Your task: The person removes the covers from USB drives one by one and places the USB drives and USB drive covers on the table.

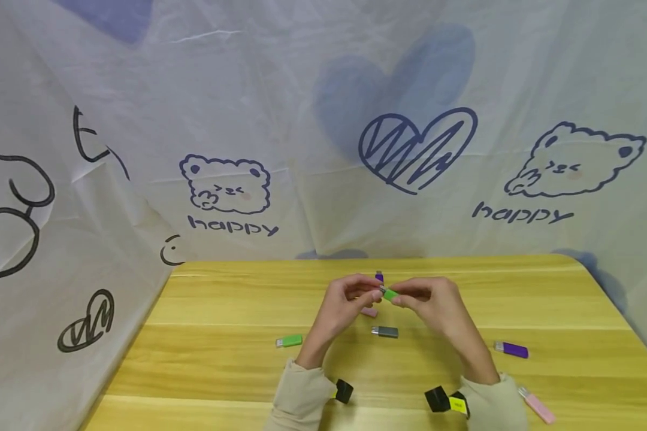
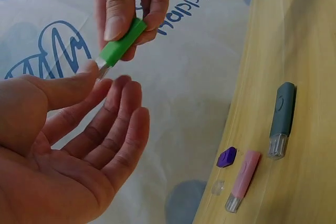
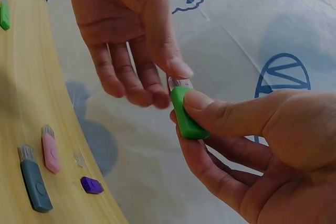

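Both hands meet above the back half of the table around a green USB stick (image 1: 390,294) with a clear end. My right hand (image 1: 437,302) pinches its green body between thumb and fingers. The thumb and index finger of my left hand (image 1: 345,305) pinch the clear end (image 2: 103,68), while the other fingers of that hand spread loosely. Below the hands lies a grey USB stick (image 1: 387,332). A pink USB stick (image 1: 369,312) is partly hidden behind the left hand, and a purple USB stick (image 1: 379,277) lies farther back.
On the wooden table (image 1: 221,371), another green USB stick (image 1: 289,341) lies to the left. Toward the right are another purple stick (image 1: 514,350) and another pink one (image 1: 539,407). A printed white cloth (image 1: 323,209) hangs behind the table's back edge and along its sides.
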### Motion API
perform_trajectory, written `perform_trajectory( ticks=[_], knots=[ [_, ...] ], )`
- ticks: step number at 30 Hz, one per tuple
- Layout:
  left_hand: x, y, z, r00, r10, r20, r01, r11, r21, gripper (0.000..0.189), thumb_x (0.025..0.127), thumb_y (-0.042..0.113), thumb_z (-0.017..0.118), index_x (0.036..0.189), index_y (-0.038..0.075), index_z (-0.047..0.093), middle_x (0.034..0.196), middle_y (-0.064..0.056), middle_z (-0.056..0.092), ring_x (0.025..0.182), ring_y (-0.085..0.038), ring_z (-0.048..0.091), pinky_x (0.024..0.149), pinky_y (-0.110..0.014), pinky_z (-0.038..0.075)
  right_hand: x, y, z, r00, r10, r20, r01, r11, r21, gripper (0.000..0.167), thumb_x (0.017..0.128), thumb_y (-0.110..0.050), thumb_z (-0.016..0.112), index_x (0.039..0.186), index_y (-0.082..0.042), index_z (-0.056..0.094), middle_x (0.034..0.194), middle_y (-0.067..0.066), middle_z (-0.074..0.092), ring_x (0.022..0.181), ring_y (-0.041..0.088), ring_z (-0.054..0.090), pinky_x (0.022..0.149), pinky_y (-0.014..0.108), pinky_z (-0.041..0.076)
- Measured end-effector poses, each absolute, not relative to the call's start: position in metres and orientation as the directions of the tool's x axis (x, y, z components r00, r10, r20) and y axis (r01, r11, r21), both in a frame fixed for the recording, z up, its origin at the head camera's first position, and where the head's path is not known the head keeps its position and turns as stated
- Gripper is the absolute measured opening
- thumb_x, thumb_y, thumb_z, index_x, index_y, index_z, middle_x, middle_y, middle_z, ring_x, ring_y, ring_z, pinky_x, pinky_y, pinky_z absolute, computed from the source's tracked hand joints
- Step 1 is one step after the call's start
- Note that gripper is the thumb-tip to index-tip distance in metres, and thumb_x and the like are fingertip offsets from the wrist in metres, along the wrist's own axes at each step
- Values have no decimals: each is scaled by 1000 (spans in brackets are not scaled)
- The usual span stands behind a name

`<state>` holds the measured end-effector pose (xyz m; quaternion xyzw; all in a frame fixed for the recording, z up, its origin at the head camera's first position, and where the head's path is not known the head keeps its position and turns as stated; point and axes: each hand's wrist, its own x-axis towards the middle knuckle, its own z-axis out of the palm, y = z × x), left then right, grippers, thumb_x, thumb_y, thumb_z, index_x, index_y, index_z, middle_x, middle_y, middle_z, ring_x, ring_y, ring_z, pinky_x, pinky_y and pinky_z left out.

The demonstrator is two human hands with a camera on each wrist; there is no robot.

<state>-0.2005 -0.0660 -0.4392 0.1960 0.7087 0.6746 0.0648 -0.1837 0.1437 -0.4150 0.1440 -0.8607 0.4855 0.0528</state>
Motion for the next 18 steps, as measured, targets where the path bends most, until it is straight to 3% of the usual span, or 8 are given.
perform_trajectory(
  ticks=[10, 18],
  knots=[
    [-200, -64, -438, -918, 340, 202, 221, 16, 975, 15, 98, 2, 68, 107, -8, 73, 102, -23, 73, 76, -24, 74, 72, -45, 63, -182, 140, -413, -952, -223, 208, -291, 460, -839, 14, 89, -5, 80, 103, -2, 80, 100, 12, 77, 86, 22, 75, 74, 31, 61],
    [-199, -67, -435, -930, 322, 178, 192, 12, 981, 12, 96, 0, 69, 105, -8, 74, 103, -20, 73, 72, -20, 75, 72, -39, 63, -181, 138, -412, -949, -240, 203, -294, 453, -842, 15, 88, -5, 80, 103, -2, 79, 98, 12, 77, 83, 20, 75, 72, 29, 61]
  ],
)
